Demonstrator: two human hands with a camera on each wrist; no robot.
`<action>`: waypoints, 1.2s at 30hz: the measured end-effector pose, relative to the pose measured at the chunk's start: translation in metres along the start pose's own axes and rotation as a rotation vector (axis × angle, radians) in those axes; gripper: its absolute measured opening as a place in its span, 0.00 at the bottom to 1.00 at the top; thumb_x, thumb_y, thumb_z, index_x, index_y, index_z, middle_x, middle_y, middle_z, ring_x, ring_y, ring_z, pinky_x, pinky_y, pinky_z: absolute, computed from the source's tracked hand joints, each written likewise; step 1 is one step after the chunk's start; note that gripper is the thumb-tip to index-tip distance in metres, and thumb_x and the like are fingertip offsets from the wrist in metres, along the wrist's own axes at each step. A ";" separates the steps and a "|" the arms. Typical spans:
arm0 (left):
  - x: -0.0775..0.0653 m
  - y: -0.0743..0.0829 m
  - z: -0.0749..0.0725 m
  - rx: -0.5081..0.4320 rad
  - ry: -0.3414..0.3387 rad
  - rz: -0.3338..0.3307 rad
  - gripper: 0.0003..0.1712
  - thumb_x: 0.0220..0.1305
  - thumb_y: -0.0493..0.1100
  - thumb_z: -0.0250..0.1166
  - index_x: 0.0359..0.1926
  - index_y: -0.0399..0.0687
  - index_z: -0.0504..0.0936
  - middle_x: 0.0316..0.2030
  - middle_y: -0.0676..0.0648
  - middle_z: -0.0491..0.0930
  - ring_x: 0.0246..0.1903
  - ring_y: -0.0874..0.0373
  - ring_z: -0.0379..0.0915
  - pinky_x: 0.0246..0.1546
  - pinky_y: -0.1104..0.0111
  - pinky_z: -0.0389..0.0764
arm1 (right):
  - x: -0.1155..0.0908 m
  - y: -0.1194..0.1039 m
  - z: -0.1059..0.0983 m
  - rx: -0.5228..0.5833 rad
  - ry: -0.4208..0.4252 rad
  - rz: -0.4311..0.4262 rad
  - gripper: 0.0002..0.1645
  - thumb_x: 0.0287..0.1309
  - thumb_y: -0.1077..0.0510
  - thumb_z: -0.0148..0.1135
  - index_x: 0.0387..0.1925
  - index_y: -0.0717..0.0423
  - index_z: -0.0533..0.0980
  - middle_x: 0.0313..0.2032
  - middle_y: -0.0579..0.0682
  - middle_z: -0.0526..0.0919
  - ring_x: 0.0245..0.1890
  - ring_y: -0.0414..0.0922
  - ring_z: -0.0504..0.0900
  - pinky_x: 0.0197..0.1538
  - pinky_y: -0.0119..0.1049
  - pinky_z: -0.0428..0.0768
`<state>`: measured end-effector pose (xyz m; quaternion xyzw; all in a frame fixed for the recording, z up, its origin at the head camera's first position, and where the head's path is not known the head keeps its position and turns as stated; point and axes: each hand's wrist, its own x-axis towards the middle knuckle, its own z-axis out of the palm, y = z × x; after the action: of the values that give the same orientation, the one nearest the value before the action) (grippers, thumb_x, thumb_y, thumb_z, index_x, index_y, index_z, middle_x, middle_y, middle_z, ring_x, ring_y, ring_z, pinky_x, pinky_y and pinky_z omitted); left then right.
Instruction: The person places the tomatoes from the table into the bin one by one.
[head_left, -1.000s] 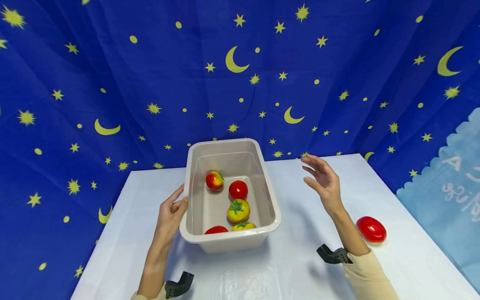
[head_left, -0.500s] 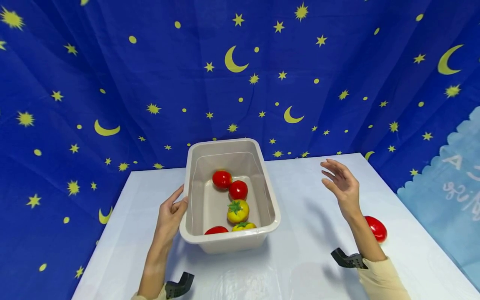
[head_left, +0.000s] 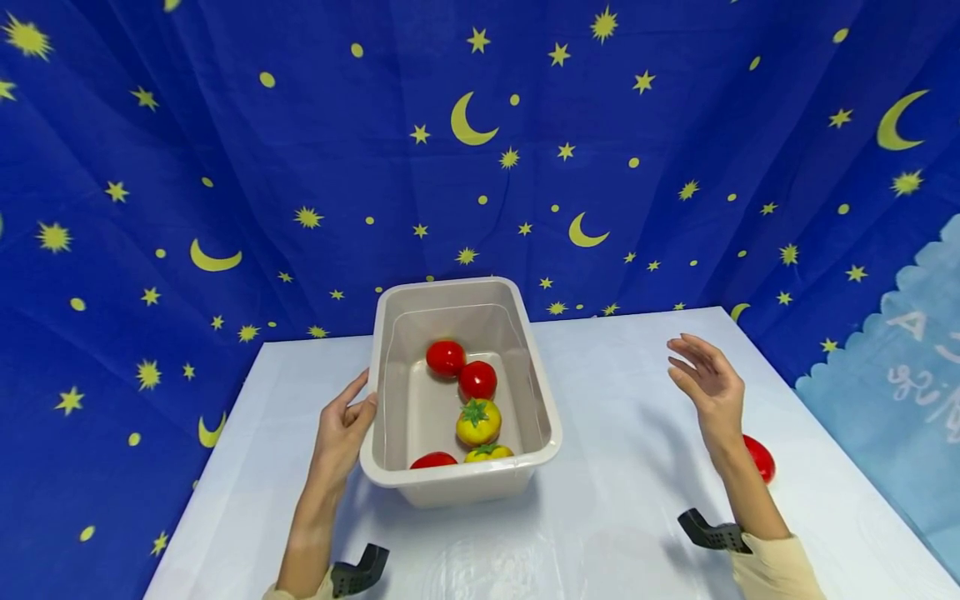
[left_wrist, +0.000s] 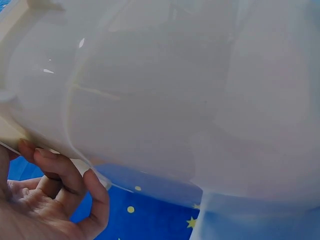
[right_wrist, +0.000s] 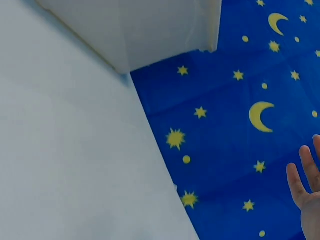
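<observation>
A light grey plastic bin [head_left: 461, 481] stands on the white table, holding several glossy toy fruits. Inside are a red fruit [head_left: 446, 358], a red tomato [head_left: 477, 381] touching it, and a yellow tomato [head_left: 478, 423] with a green top. A second yellow one [head_left: 489, 453] and another red one [head_left: 433, 460] are partly hidden by the front rim. My left hand [head_left: 343, 429] grips the bin's left rim; its curled fingers [left_wrist: 62, 172] show in the left wrist view. Right of the bin, my right hand [head_left: 711, 396] hovers above the table with loosely bent fingers, holding nothing.
One more red toy fruit [head_left: 761, 460] lies on the table [head_left: 600, 500] at the right, partly behind my right forearm. A blue curtain [head_left: 337, 167] with moons and stars hangs behind the table. A light blue panel [head_left: 892, 400] is at the right.
My right hand has moved right and slightly nearer, away from the bin. The far fruit in the bin has rolled, now showing red instead of yellow and green. My left hand has stayed put.
</observation>
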<state>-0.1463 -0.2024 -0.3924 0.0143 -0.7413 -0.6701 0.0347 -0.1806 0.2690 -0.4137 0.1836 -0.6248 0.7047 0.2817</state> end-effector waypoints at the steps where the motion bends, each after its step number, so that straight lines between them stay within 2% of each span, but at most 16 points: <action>1: 0.000 0.000 0.000 0.000 0.001 -0.005 0.29 0.74 0.42 0.55 0.72 0.42 0.63 0.33 0.55 0.87 0.31 0.66 0.82 0.32 0.72 0.81 | -0.001 0.000 -0.003 -0.008 0.013 0.008 0.29 0.54 0.81 0.56 0.60 0.78 0.67 0.52 0.63 0.79 0.55 0.50 0.79 0.57 0.33 0.77; 6: -0.002 0.001 -0.001 0.001 0.002 -0.017 0.28 0.74 0.41 0.54 0.72 0.43 0.63 0.31 0.58 0.86 0.31 0.65 0.82 0.31 0.72 0.81 | -0.004 -0.001 -0.017 0.007 0.054 0.014 0.29 0.54 0.82 0.55 0.60 0.80 0.66 0.52 0.63 0.80 0.54 0.49 0.80 0.54 0.31 0.79; 14: -0.002 0.002 -0.001 -0.002 0.005 -0.022 0.29 0.74 0.43 0.55 0.72 0.44 0.63 0.30 0.60 0.86 0.30 0.65 0.82 0.30 0.72 0.81 | -0.009 0.001 -0.036 0.131 0.065 -0.058 0.28 0.53 0.85 0.52 0.58 0.86 0.63 0.50 0.66 0.80 0.51 0.52 0.82 0.51 0.32 0.81; 21: -0.001 0.001 0.000 -0.001 0.004 -0.022 0.29 0.74 0.42 0.54 0.72 0.44 0.62 0.29 0.62 0.85 0.30 0.66 0.82 0.30 0.73 0.81 | -0.012 0.001 -0.046 0.042 0.177 0.004 0.28 0.52 0.84 0.55 0.57 0.84 0.66 0.48 0.61 0.83 0.49 0.48 0.84 0.49 0.30 0.81; 25: -0.002 -0.001 0.000 -0.016 0.002 -0.021 0.29 0.73 0.40 0.53 0.72 0.44 0.62 0.30 0.61 0.86 0.30 0.65 0.82 0.30 0.72 0.81 | -0.015 0.000 -0.052 0.045 0.184 -0.004 0.28 0.53 0.84 0.55 0.57 0.85 0.64 0.48 0.61 0.83 0.49 0.48 0.84 0.49 0.29 0.80; 28: -0.002 -0.001 0.000 -0.023 -0.004 -0.023 0.29 0.74 0.40 0.53 0.72 0.43 0.62 0.30 0.61 0.86 0.30 0.65 0.82 0.30 0.72 0.81 | -0.018 -0.003 -0.057 0.039 0.196 0.002 0.27 0.54 0.84 0.54 0.58 0.82 0.66 0.49 0.60 0.83 0.49 0.47 0.84 0.49 0.28 0.80; 32: -0.002 -0.001 0.000 -0.020 -0.007 -0.017 0.29 0.74 0.41 0.54 0.72 0.43 0.62 0.28 0.61 0.85 0.29 0.65 0.82 0.29 0.73 0.80 | -0.021 -0.006 -0.063 0.097 0.243 0.018 0.27 0.55 0.84 0.53 0.59 0.79 0.67 0.49 0.60 0.81 0.48 0.48 0.85 0.48 0.30 0.81; 36: -0.001 -0.002 -0.001 -0.022 -0.006 -0.002 0.28 0.74 0.41 0.54 0.72 0.43 0.63 0.28 0.61 0.85 0.29 0.65 0.82 0.29 0.73 0.80 | -0.022 -0.008 -0.067 0.189 0.279 0.003 0.28 0.55 0.84 0.53 0.59 0.82 0.65 0.49 0.63 0.81 0.48 0.51 0.85 0.47 0.32 0.82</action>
<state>-0.1452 -0.2036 -0.3944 0.0130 -0.7341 -0.6781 0.0320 -0.1521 0.3316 -0.4314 0.1087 -0.5108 0.7794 0.3462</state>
